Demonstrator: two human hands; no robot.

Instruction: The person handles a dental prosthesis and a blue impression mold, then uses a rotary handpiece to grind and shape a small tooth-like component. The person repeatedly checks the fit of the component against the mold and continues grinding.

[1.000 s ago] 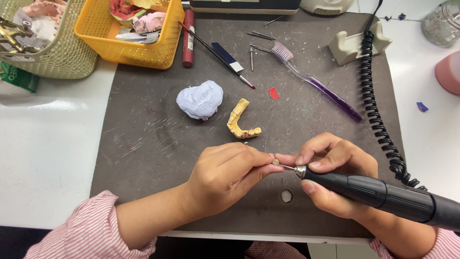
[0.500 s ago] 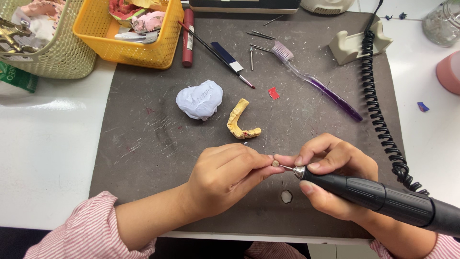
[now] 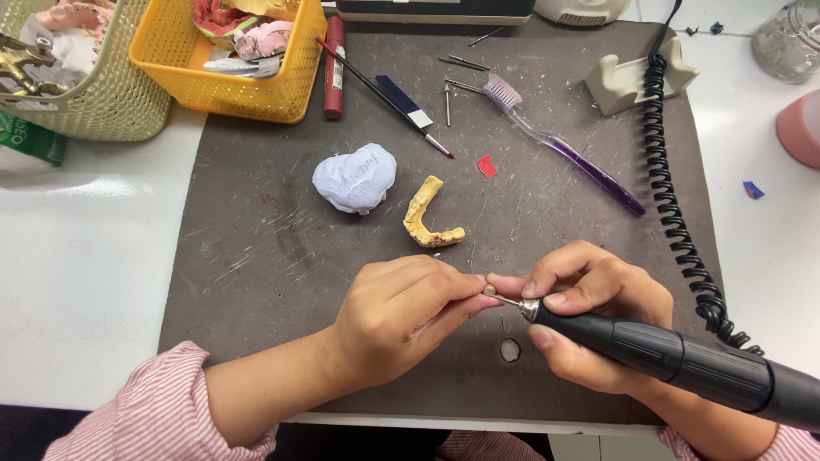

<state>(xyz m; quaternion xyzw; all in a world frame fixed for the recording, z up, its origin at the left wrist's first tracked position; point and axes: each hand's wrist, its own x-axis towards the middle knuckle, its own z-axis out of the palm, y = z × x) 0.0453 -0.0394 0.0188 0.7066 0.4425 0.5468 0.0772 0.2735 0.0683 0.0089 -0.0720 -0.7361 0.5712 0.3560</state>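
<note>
While your left hand point(image 3: 397, 320) pinches the bit point(image 3: 504, 300) and your right hand point(image 3: 589, 316) wraps shut around the black drill point(image 3: 666, 354), slipping fingers could jab; yellow cast point(image 3: 431, 218) lies at 12 o'clock.

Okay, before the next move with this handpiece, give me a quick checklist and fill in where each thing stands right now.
1. Right hand wrapped around the black handpiece: ok.
2. Left hand fingertips pinching at the bur tip: ok.
3. Bur fully seated in the chuck: cannot tell.
4. Coiled cord lying to the side of both hands: ok.
5. Yellow dental arch piece and white cast lying apart from the hands on the mat: ok.
6. Handpiece running or stopped: cannot tell.
</note>
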